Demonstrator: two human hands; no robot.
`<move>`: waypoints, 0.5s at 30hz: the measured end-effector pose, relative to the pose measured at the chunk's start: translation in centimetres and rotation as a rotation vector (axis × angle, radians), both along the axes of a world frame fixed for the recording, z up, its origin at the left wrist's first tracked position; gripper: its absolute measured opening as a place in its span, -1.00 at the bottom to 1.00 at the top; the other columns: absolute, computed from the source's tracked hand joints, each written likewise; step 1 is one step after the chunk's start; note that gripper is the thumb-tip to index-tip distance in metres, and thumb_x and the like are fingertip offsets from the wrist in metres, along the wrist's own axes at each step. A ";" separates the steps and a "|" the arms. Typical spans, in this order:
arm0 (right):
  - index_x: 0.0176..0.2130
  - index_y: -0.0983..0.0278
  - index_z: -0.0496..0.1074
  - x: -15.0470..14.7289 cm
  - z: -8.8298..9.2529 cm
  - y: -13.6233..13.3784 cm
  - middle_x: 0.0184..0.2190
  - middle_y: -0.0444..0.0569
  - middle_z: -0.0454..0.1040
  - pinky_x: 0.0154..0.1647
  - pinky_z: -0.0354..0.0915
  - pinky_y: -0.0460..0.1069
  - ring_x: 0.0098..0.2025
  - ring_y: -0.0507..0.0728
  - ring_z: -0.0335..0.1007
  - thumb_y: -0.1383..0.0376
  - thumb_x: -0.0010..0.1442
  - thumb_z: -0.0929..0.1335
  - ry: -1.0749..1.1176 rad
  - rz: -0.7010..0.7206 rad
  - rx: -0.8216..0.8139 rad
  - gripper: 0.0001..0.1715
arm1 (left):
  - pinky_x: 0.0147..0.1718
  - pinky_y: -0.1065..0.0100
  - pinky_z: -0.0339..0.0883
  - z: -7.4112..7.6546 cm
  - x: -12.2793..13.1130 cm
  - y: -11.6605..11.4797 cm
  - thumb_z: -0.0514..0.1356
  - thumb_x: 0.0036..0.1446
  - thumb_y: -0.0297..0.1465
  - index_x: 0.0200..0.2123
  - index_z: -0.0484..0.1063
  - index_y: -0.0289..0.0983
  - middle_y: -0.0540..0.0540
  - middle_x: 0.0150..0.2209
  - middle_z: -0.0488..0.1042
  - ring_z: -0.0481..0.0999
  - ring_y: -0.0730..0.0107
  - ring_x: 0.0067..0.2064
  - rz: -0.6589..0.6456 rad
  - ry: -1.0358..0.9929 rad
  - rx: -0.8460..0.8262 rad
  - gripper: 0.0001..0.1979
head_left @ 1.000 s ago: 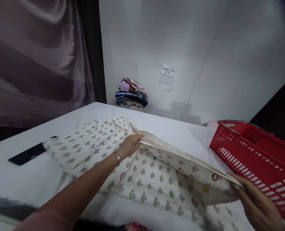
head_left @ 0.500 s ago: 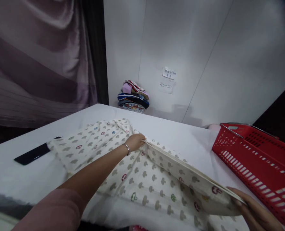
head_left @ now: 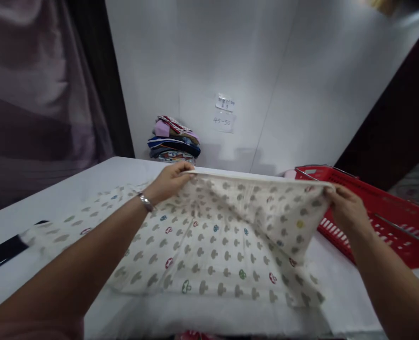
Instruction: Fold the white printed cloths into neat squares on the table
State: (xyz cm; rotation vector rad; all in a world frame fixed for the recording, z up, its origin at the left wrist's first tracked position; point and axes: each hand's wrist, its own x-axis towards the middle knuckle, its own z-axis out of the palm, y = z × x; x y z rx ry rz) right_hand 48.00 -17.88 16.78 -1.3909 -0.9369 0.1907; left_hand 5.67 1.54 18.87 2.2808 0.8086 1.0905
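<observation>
Cloth of cream fabric printed with grey and coloured mushrooms (head_left: 209,255) lies across the flat white table (head_left: 347,293) from your 10 o'clock round to 3. Your left hand (head_left: 172,180) just before 12 and your right hand (head_left: 347,208) at 2, near the red slotted plastic basket (head_left: 375,196), each pinch its raised edge (head_left: 252,179); since half a second ago your right hand has risen, so that edge now runs nearly level, seemingly well controlled at both ends.
</observation>
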 end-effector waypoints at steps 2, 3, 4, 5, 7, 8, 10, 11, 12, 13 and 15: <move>-0.31 0.23 0.43 0.3 1.7 1.1 -0.41 -0.10 0.46 -0.38 0.27 -0.06 -0.43 0.02 0.33 0.09 0.00 0.39 0.046 0.078 0.086 -0.70 | -0.37 0.45 0.21 1.8 -0.2 -0.3 0.05 0.04 -0.21 -0.30 0.35 -0.27 0.01 -0.36 0.40 0.36 0.41 -0.35 0.002 0.092 0.027 -0.74; -0.34 0.25 0.43 0.2 2.3 1.5 -0.44 -0.10 0.45 -0.40 0.26 -0.06 -0.44 0.02 0.32 0.10 -0.03 0.41 0.065 0.157 -0.005 -0.70 | -0.38 0.45 0.21 2.2 -0.4 -0.3 0.06 0.03 -0.19 -0.32 0.36 -0.26 0.01 -0.36 0.41 0.36 0.39 -0.35 0.012 0.181 0.038 -0.73; -0.38 0.26 0.42 0.0 2.6 1.6 -0.47 -0.10 0.44 -0.41 0.25 -0.07 -0.46 0.02 0.31 0.10 -0.07 0.43 0.068 0.214 -0.101 -0.69 | -0.38 0.45 0.20 2.4 -0.8 -0.2 0.06 0.02 -0.19 -0.33 0.38 -0.25 0.01 -0.37 0.42 0.37 0.38 -0.35 0.025 0.272 0.042 -0.73; -0.40 0.27 0.42 -0.2 2.7 1.6 -0.49 -0.11 0.43 -0.43 0.24 -0.07 -0.47 0.02 0.30 0.11 -0.10 0.45 0.071 0.256 -0.176 -0.68 | -0.38 0.45 0.20 2.3 -1.2 -0.1 0.06 0.01 -0.19 -0.34 0.39 -0.24 0.00 -0.37 0.43 0.38 0.36 -0.34 0.036 0.349 0.040 -0.73; -0.39 0.27 0.41 -0.7 2.5 1.2 -0.50 -0.14 0.42 -0.43 0.23 -0.08 -0.49 0.00 0.28 0.10 -0.11 0.45 0.074 0.273 -0.197 -0.66 | -0.37 0.45 0.21 1.6 -2.0 0.2 0.05 0.01 -0.20 -0.33 0.40 -0.23 -0.01 -0.35 0.45 0.39 0.33 -0.33 0.037 0.421 0.010 -0.73; -0.37 0.26 0.41 -0.9 2.2 0.9 -0.50 -0.15 0.42 -0.45 0.22 -0.09 -0.49 -0.01 0.27 0.08 -0.09 0.44 0.079 0.266 -0.183 -0.65 | -0.36 0.45 0.21 1.1 -2.4 0.2 0.05 0.01 -0.20 -0.31 0.41 -0.22 -0.01 -0.33 0.46 0.40 0.31 -0.32 0.021 0.432 -0.012 -0.72; -0.36 0.26 0.40 -1.3 1.2 0.1 -0.49 -0.15 0.42 -0.47 0.20 -0.09 -0.51 -0.01 0.27 0.05 -0.08 0.43 0.088 0.280 -0.241 -0.63 | -0.33 0.45 0.22 0.1 -3.0 0.1 0.05 0.00 -0.18 -0.29 0.42 -0.22 -0.03 -0.29 0.48 0.41 0.29 -0.28 -0.001 0.444 -0.053 -0.71; -0.36 0.27 0.40 -1.5 0.6 -0.3 -0.49 -0.14 0.43 -0.47 0.20 -0.09 -0.50 0.00 0.27 0.05 -0.08 0.43 0.086 0.307 -0.308 -0.62 | -0.32 0.45 0.22 -0.4 -3.3 -0.1 0.05 0.00 -0.18 -0.31 0.43 -0.22 -0.03 -0.29 0.48 0.41 0.28 -0.27 -0.003 0.454 -0.073 -0.70; -0.37 0.28 0.40 -1.6 0.0 -0.6 -0.48 -0.13 0.43 -0.45 0.20 -0.08 -0.49 0.01 0.28 0.04 -0.09 0.43 0.084 0.344 -0.375 -0.61 | -0.32 0.45 0.22 -0.9 -3.5 -0.3 0.05 -0.01 -0.17 -0.33 0.43 -0.22 -0.02 -0.30 0.49 0.40 0.28 -0.27 0.000 0.467 -0.095 -0.71; -0.36 0.29 0.41 -1.7 -0.6 -1.0 -0.47 -0.12 0.43 -0.42 0.20 -0.07 -0.47 0.02 0.29 0.04 -0.09 0.43 0.086 0.384 -0.426 -0.60 | -0.32 0.46 0.21 -1.4 -3.8 -0.6 0.05 -0.01 -0.18 -0.35 0.43 -0.22 0.00 -0.32 0.49 0.40 0.30 -0.28 0.003 0.485 -0.118 -0.72; -0.36 0.29 0.40 -2.0 -1.7 -1.5 -0.46 -0.12 0.43 -0.39 0.20 -0.07 -0.45 0.02 0.29 0.04 -0.08 0.43 0.113 0.445 -0.471 -0.60 | -0.32 0.48 0.18 -2.6 -4.5 -1.0 0.05 0.01 -0.19 -0.37 0.42 -0.21 0.07 -0.36 0.48 0.37 0.36 -0.30 -0.002 0.517 -0.165 -0.74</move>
